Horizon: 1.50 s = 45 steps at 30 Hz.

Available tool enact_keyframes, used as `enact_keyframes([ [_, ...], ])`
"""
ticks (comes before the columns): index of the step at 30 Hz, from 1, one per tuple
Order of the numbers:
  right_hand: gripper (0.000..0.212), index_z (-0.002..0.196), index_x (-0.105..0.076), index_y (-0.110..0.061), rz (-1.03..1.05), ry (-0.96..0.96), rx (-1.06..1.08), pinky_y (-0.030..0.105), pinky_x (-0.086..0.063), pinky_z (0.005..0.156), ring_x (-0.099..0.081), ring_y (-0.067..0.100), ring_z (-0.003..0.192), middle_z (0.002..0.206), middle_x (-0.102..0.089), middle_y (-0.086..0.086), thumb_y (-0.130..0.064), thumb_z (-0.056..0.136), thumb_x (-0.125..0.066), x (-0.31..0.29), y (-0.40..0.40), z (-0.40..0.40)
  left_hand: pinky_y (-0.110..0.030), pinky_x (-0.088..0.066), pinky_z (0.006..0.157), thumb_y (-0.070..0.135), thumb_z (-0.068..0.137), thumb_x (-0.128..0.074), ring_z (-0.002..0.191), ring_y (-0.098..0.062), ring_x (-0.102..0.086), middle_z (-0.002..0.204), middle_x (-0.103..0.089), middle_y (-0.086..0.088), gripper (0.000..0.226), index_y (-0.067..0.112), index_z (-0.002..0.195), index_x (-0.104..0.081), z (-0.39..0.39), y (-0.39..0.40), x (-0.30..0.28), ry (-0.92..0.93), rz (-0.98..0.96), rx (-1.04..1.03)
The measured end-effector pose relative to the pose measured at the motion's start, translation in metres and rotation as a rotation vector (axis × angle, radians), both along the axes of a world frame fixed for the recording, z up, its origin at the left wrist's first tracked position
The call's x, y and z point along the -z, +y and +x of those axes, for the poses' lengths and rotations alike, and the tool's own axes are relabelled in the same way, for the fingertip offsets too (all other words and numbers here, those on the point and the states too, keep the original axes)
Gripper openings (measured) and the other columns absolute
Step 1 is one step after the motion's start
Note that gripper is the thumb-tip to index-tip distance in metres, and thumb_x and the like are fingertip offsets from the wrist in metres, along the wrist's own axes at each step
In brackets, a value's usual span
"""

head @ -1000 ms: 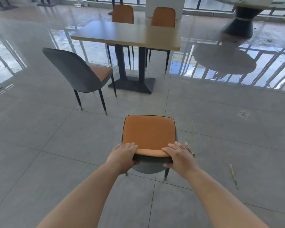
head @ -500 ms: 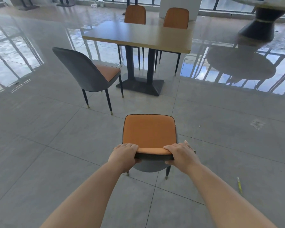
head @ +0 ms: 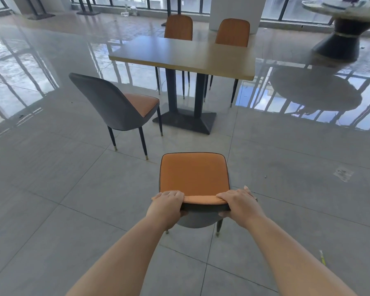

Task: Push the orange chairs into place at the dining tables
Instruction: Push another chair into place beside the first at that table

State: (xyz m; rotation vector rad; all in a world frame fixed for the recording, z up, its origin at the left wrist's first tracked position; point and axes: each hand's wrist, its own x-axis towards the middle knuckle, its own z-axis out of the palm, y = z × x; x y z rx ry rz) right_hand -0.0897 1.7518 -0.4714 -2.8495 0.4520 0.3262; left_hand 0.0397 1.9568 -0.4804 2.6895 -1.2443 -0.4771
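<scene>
Left hand (head: 167,205) and right hand (head: 240,202) both grip the orange chair's (head: 193,175) backrest top.

Grey tiled floor (head: 73,210), glossy, carrying the furniture.
Rectangular table (head: 184,56), four orange chairs, round table (head: 346,13), yellow stick (head: 322,256) stand or lie on it.

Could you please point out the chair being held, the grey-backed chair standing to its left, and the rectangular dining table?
held chair (head: 193,174): head view, middle of its orange seat.
grey-backed chair (head: 103,99): head view, grey back shell.
rectangular dining table (head: 184,55): head view, bare tabletop.
</scene>
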Motion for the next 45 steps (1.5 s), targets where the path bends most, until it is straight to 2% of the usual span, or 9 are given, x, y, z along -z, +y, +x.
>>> enact_keyframes([
  [4, 0.049, 0.132, -0.051, -0.035, 0.010, 0.000, 0.037, 0.050, -0.015, 0.117, -0.050, 0.022, 0.118, 0.125, -0.060, -0.006, -0.039, 0.085, -0.067, -0.002, -0.003, 0.039, -0.034, -0.037, 0.098, 0.037, 0.095, -0.054, 0.113, -0.020, -0.050, 0.120, -0.056, 0.001, 0.024, 0.020, 0.112, -0.050, 0.044, -0.009, -0.002, -0.008, 0.003, 0.042],
  [11, 0.048, 0.131, -0.052, -0.035, 0.009, -0.036, 0.085, 0.048, -0.016, 0.116, -0.051, 0.021, 0.117, 0.124, -0.061, -0.007, -0.038, 0.086, -0.068, -0.002, -0.016, 0.104, -0.033, -0.038, 0.097, 0.036, 0.096, -0.054, 0.108, -0.017, -0.051, 0.114, -0.057, 0.003, 0.021, 0.022, 0.112, -0.051, 0.122, -0.030, -0.001, -0.022, 0.002, 0.082],
  [19, 0.049, 0.134, -0.050, -0.033, 0.011, -0.021, 0.082, 0.050, -0.015, 0.116, -0.050, 0.023, 0.119, 0.126, -0.060, -0.005, -0.037, 0.087, -0.066, -0.004, -0.055, 0.170, -0.036, -0.036, 0.100, 0.036, 0.094, -0.056, 0.110, -0.018, -0.049, 0.113, -0.055, 0.005, 0.021, 0.023, 0.110, -0.051, 0.190, -0.071, 0.001, -0.025, -0.001, 0.098],
  [29, 0.050, 0.133, -0.050, -0.032, -0.007, -0.003, 0.107, 0.050, -0.020, 0.115, -0.052, 0.023, 0.119, 0.127, -0.060, -0.004, -0.039, 0.086, -0.067, -0.004, -0.083, 0.254, -0.039, -0.031, 0.106, 0.042, 0.093, -0.057, 0.121, -0.020, -0.045, 0.126, -0.053, 0.003, 0.034, 0.021, 0.120, -0.051, 0.283, -0.105, 0.001, -0.014, 0.034, 0.138],
  [33, 0.052, 0.134, -0.050, -0.031, 0.002, 0.001, 0.162, 0.051, -0.018, 0.115, -0.051, 0.024, 0.121, 0.127, -0.060, -0.004, -0.039, 0.086, -0.068, -0.002, -0.079, 0.291, -0.039, -0.032, 0.105, 0.041, 0.093, -0.057, 0.121, -0.021, -0.044, 0.125, -0.053, 0.003, 0.034, 0.021, 0.120, -0.051, 0.327, -0.109, -0.002, -0.014, 0.036, 0.179],
  [40, 0.054, 0.135, -0.050, -0.032, -0.011, 0.026, 0.280, 0.053, -0.015, 0.115, -0.049, 0.024, 0.124, 0.131, -0.058, -0.004, -0.039, 0.085, -0.069, -0.004, -0.074, 0.355, -0.042, -0.027, 0.111, 0.040, 0.094, -0.056, 0.132, -0.023, -0.038, 0.138, -0.049, 0.000, 0.039, 0.020, 0.127, -0.049, 0.401, -0.120, -0.006, 0.013, 0.065, 0.261],
  [45, 0.056, 0.136, -0.049, -0.031, -0.014, 0.033, 0.320, 0.053, -0.016, 0.115, -0.049, 0.023, 0.124, 0.131, -0.058, -0.004, -0.038, 0.085, -0.070, -0.003, -0.078, 0.389, -0.041, -0.030, 0.109, 0.039, 0.094, -0.057, 0.127, -0.022, -0.042, 0.131, -0.052, 0.001, 0.036, 0.020, 0.124, -0.050, 0.441, -0.130, -0.007, 0.012, 0.050, 0.294],
])
